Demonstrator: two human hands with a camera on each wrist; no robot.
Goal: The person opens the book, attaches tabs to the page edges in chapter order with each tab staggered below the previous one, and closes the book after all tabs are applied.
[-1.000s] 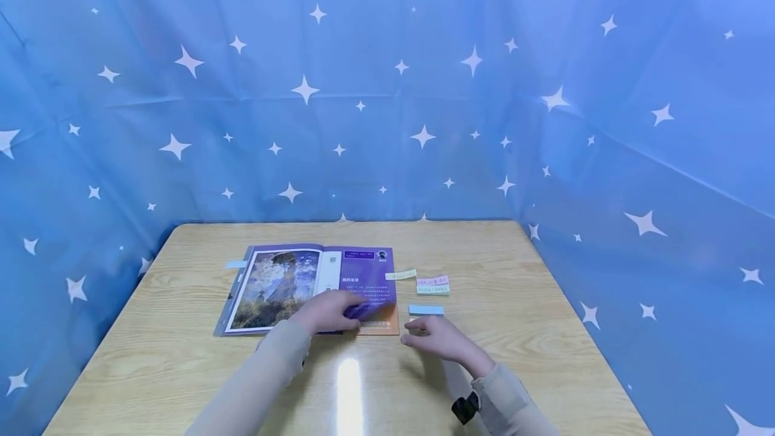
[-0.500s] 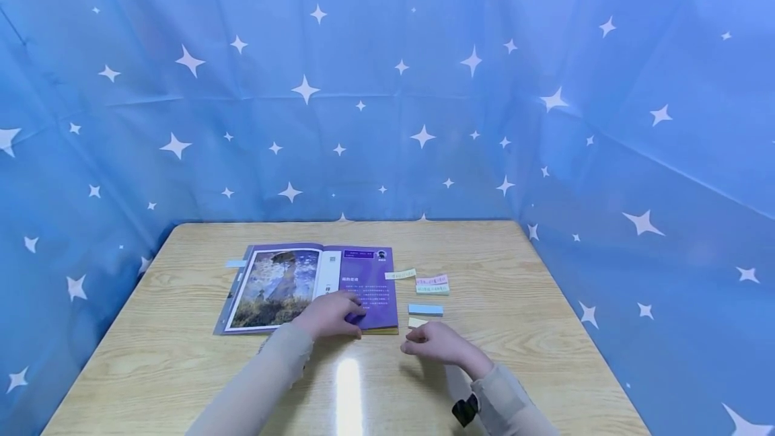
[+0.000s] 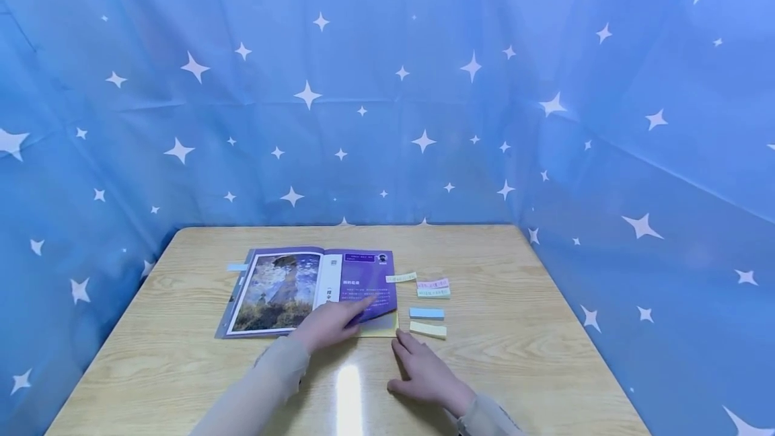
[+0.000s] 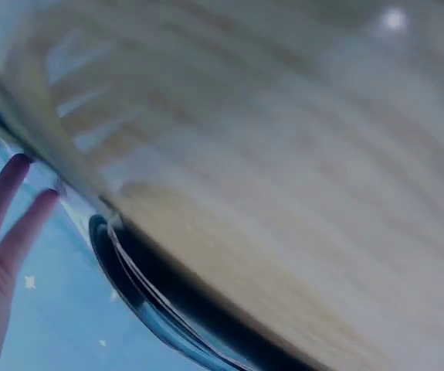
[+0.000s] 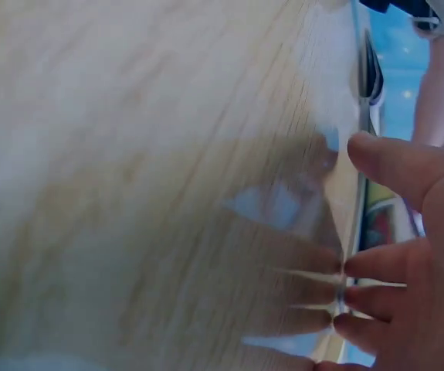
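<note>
A magazine (image 3: pixel 284 295) lies spread on the table, a framed painting on its left page and a purple page (image 3: pixel 366 268) on its right. My left hand (image 3: pixel 329 323) lies over the purple page's lower part, fingers stretched across it. That page's lower right corner is lifted, baring a pale yellow page (image 3: pixel 387 325) below. In the left wrist view, straight fingers (image 4: pixel 27 228) show at the left edge. My right hand (image 3: pixel 424 372) rests by the magazine's lower right corner, fingers spread and fingertips at the corner. The right wrist view shows its fingertips (image 5: pixel 360 267) at the tabletop.
Right of the magazine lie a blue sticky-note pad (image 3: pixel 426 313) and a yellow one (image 3: pixel 428 330). Above them are written pink (image 3: pixel 432 284) and green (image 3: pixel 433 293) strips. A pale written strip (image 3: pixel 401 278) overlaps the page edge. A blue tab (image 3: pixel 237 266) sticks out left.
The orange layer under the lifted corner gave way to a flat purple page, then a lifted corner over pale yellow. My right hand moved from the yellow pad toward me, its fingers spreading.
</note>
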